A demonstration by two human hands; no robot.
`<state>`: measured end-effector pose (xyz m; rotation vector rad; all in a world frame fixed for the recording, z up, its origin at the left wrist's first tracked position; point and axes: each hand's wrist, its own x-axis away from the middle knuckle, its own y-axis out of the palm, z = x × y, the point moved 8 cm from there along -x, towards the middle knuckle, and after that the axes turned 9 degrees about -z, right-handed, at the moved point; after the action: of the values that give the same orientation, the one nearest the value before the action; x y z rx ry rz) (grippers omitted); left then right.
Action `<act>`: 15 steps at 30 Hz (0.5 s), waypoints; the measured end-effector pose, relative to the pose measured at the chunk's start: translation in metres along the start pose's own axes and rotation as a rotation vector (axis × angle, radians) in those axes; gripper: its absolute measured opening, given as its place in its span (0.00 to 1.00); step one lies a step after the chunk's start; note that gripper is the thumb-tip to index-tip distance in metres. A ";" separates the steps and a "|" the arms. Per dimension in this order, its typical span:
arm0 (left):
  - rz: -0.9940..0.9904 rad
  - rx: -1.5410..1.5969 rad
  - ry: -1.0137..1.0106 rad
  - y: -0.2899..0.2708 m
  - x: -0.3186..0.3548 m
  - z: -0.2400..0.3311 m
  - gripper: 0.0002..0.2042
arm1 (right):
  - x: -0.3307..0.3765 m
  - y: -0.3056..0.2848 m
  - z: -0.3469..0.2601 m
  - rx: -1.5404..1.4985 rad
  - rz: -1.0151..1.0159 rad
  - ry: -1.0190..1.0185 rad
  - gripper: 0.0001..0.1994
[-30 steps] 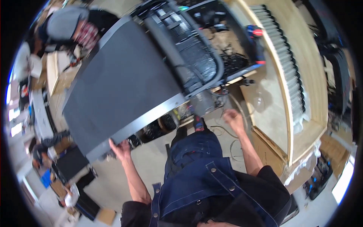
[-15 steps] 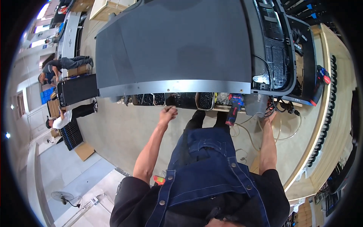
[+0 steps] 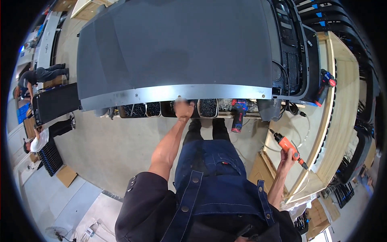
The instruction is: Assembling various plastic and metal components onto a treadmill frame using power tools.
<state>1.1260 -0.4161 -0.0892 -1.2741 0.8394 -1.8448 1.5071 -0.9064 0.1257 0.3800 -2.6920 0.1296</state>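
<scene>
Two bare hands are at work. The right hand (image 3: pixel 287 155) is closed around an orange power screwdriver (image 3: pixel 288 146) with a trailing cord, held low beside the wooden worktop (image 3: pixel 336 133). The tool looks rigid and fairly light, best gripped round its body. The left hand (image 3: pixel 184 109) reaches into small bins of dark screws (image 3: pixel 209 107) under the silver edge of a large grey panel (image 3: pixel 177 48); its grip cannot be made out.

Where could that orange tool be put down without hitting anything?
The grey panel top is bare. The floor left of the left hand is open too. The bins under the panel edge are crowded, and so is the corner by the right hand, with cables.
</scene>
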 end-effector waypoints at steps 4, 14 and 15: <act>-0.292 0.244 0.230 -0.009 -0.007 -0.019 0.24 | 0.040 -0.003 0.021 -0.494 0.078 0.097 0.28; -0.437 0.633 0.259 -0.026 -0.008 -0.058 0.11 | 0.084 0.066 -0.008 -0.928 0.232 0.112 0.33; -0.584 0.877 0.195 -0.022 -0.005 -0.061 0.10 | 0.085 0.065 -0.015 -0.954 0.169 0.080 0.31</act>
<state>1.0651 -0.3941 -0.0911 -0.7935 -0.3279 -2.4025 1.4197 -0.8628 0.1724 -0.1476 -2.3585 -1.0196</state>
